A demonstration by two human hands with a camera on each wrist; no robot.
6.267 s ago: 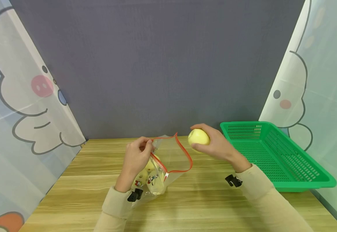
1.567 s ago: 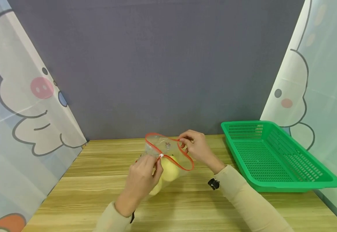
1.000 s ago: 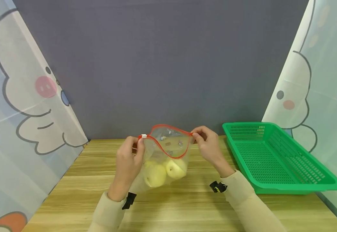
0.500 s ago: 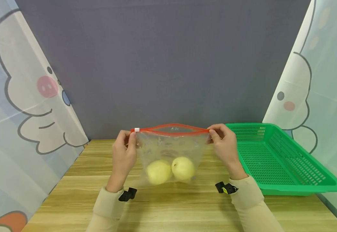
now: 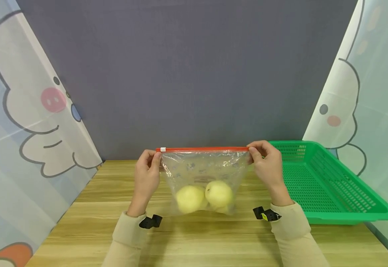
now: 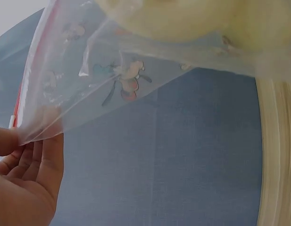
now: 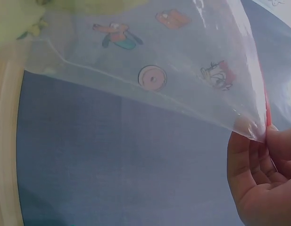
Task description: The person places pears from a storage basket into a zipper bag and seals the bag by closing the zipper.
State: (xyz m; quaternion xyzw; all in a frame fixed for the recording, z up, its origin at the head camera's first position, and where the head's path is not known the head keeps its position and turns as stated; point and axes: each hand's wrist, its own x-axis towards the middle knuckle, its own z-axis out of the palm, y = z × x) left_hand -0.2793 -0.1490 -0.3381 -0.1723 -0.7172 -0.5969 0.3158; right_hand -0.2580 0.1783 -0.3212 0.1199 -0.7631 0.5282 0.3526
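A clear zip bag (image 5: pixel 200 167) with a red zip strip and small cartoon prints hangs upright between both hands over the table. Two pale yellow-green apples, a left one (image 5: pixel 190 199) and a right one (image 5: pixel 219 193), show through its bottom. My left hand (image 5: pixel 147 176) pinches the top left corner, close below the white slider (image 5: pixel 162 149). At the opposite top corner my right hand (image 5: pixel 268 167) pinches the strip's end. Both wrist views show thumb and fingers gripping the film (image 6: pixel 103 70). The strip runs straight, its two edges lying together.
A green plastic basket (image 5: pixel 334 216) with slotted walls stands on the right of the wooden table (image 5: pixel 200 244), partly behind the right hand. A dark grey cloth panel (image 5: pixel 194 74) rises behind the table, and printed curtains flank both sides.
Earlier the right hand held an apple beside the gaping bag. Since then both hands have taken the mouth's corners and drawn them apart, and the opening has flattened into a straight line.
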